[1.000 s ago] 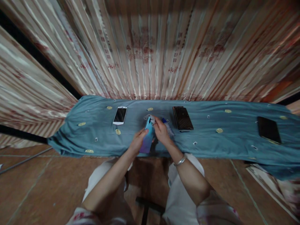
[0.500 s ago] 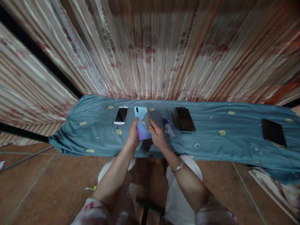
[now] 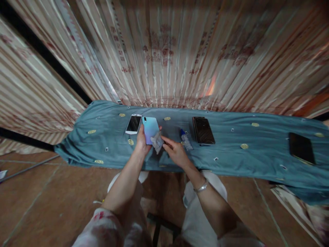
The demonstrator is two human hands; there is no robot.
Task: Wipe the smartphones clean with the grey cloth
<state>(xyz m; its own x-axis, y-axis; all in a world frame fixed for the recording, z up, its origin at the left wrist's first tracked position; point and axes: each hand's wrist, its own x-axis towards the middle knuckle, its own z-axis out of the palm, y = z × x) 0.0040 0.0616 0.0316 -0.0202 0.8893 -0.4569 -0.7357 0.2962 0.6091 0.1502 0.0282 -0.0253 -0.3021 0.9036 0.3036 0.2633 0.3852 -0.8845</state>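
Observation:
My left hand (image 3: 143, 143) is closed around a blue-to-purple smartphone (image 3: 151, 127), its back with the camera strip facing up. A crumpled grey cloth (image 3: 157, 141) lies over the phone's lower right corner. My right hand (image 3: 177, 151) pinches the cloth's right edge between thumb and fingers. Just left of the held phone, a white smartphone (image 3: 133, 124) with a dark screen rests on the blue cloth cover (image 3: 115, 151). To the right of my right hand lies a small clear bottle with a blue cap (image 3: 185, 140).
Dark phones (image 3: 204, 131) lie stacked right of the bottle. Another black device (image 3: 301, 148) lies far right. A pleated patterned curtain (image 3: 159, 68) hangs behind the covered surface, with a dark pole (image 3: 51, 61) slanting at left. A dark stool or frame part (image 3: 164, 223) shows between my knees.
The phone in my left hand has shifted slightly left and turned a little. My right hand and the cloth have moved down, from the phone's middle to its lower right corner.

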